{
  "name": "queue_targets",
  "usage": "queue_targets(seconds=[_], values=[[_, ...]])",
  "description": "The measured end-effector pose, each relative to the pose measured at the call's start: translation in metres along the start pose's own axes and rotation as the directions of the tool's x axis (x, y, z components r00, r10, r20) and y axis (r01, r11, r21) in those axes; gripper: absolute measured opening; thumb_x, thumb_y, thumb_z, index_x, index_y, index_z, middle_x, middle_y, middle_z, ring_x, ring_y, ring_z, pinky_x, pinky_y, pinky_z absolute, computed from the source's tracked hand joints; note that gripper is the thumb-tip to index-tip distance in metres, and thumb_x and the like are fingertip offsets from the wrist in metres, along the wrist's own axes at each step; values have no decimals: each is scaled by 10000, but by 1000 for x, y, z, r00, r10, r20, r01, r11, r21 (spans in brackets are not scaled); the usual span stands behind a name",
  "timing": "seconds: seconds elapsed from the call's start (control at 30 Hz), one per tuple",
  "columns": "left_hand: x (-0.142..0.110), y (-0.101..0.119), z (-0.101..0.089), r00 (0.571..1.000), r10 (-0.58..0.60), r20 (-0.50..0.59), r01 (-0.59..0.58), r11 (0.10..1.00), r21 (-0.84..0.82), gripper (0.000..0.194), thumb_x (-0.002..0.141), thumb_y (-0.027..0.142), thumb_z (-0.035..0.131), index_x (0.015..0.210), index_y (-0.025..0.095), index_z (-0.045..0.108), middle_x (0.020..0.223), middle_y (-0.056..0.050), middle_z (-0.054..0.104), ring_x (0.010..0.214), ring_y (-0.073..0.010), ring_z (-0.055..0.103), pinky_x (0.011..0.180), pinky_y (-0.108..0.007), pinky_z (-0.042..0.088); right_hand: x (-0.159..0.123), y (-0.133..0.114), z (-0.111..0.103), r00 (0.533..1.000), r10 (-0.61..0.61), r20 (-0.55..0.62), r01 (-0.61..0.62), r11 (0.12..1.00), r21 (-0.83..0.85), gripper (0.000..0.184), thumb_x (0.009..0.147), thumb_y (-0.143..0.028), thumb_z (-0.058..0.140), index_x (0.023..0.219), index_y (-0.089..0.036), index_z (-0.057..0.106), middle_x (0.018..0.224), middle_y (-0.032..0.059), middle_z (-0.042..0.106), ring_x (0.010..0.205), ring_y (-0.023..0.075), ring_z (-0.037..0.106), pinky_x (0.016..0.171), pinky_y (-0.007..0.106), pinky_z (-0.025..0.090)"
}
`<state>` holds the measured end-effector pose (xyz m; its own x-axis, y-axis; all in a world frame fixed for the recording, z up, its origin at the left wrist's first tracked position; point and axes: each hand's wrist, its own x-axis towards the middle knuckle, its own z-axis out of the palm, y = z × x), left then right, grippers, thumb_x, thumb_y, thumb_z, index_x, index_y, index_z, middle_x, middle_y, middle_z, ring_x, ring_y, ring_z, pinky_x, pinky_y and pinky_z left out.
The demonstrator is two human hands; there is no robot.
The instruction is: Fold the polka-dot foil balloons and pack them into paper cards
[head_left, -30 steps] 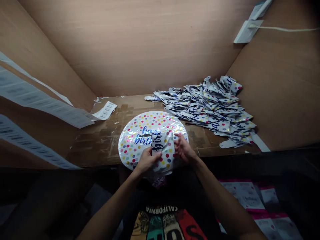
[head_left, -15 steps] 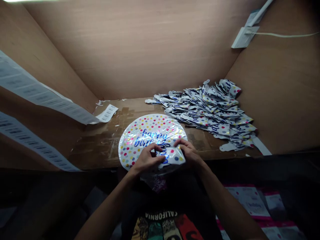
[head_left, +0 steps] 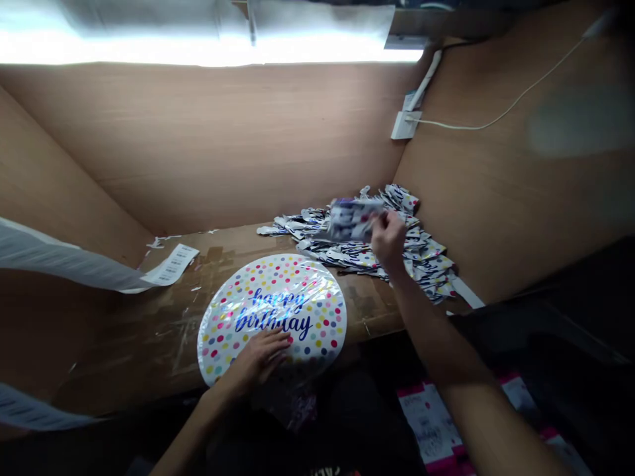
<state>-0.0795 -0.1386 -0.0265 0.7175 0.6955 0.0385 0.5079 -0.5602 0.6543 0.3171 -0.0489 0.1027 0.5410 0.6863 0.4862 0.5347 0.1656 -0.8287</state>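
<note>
A round foil balloon (head_left: 278,291) with coloured polka dots and blue "happy birthday" lettering lies flat on the bench inside a clear plastic wrap. My left hand (head_left: 258,357) rests on its lower edge, palm down, gripping nothing. Over the heap of folded foil balloons (head_left: 421,254), my right hand (head_left: 388,239) pinches a folded white foil piece (head_left: 351,220) with blue print. Motion blur hides that piece's details.
The worn wooden bench (head_left: 149,344) is walled by wood panels. A barcode label strip (head_left: 171,264) lies at its back left. A wall socket (head_left: 405,124) with a white cable sits upper right. Pink-edged printed cards (head_left: 429,423) lie below the bench at right.
My right hand has carried the folded foil piece off the round balloon to above the heap. The balloon's lettering now shows fully, my left hand has dropped to its lower edge, and the view has swung.
</note>
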Motion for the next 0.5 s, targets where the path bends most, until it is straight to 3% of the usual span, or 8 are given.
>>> queue_targets(seconds=[0.07,0.17,0.23,0.3,0.4,0.43,0.47,0.5], values=[[-3,-16,-2,991,16,136,-39,986,163,435,991,371,566,1422,364,625,1521,-58,575,1506,-340,393,1240,-613,256,79,2,-15,983,5,-186,-33,988,-149,242,1006,-422,550,856,-247,624,940,123,699,877,266,555,780,386,398],[3,-23,0,984,-24,174,-25,961,274,561,1019,409,525,1571,368,433,1639,-53,413,1565,-345,258,1248,-634,163,137,15,-23,982,99,-162,-136,963,-234,240,977,-346,589,941,-119,657,1157,266,660,1061,301,574,856,425,365],[12,-21,5,991,-47,127,9,959,284,541,1034,405,499,1569,349,440,1645,-55,407,1565,-332,259,1252,-615,140,120,23,-12,998,44,-44,-53,970,-239,318,973,-315,562,1037,-15,645,1229,322,610,1111,279,567,891,427,341],[23,-20,11,997,-72,19,65,963,263,464,1042,405,492,1497,328,543,1598,-61,485,1541,-299,315,1254,-564,151,64,29,10,975,-88,202,128,972,-196,327,980,-313,546,1084,-23,655,1179,256,653,1026,231,590,887,398,359],[38,-22,17,978,-129,-163,161,967,198,307,1028,383,530,1232,266,727,1428,-78,649,1411,-266,468,1200,-480,265,-58,31,43,756,-232,611,304,952,-15,241,920,-392,689,951,-158,734,904,63,725,795,180,622,785,316,433],[42,-23,18,967,-153,-202,191,964,183,273,1021,375,542,1144,250,752,1363,-83,684,1349,-265,507,1164,-461,304,-97,31,50,642,-266,719,332,942,52,235,885,-414,743,950,-188,748,896,43,730,798,184,635,782,304,450],[46,-25,17,958,-176,-225,217,961,171,259,1018,370,547,1071,235,762,1290,-89,711,1278,-265,540,1122,-443,339,-132,31,57,479,-320,818,405,907,117,290,871,-436,763,1047,-206,745,968,58,733,868,207,646,813,313,460],[50,-26,15,953,-195,-234,236,958,161,266,1018,368,543,1012,222,765,1208,-97,731,1200,-265,566,1079,-426,365,-160,32,61,374,-342,862,478,868,136,416,833,-468,800,1158,-219,724,1061,81,725,957,239,645,855,334,461]])
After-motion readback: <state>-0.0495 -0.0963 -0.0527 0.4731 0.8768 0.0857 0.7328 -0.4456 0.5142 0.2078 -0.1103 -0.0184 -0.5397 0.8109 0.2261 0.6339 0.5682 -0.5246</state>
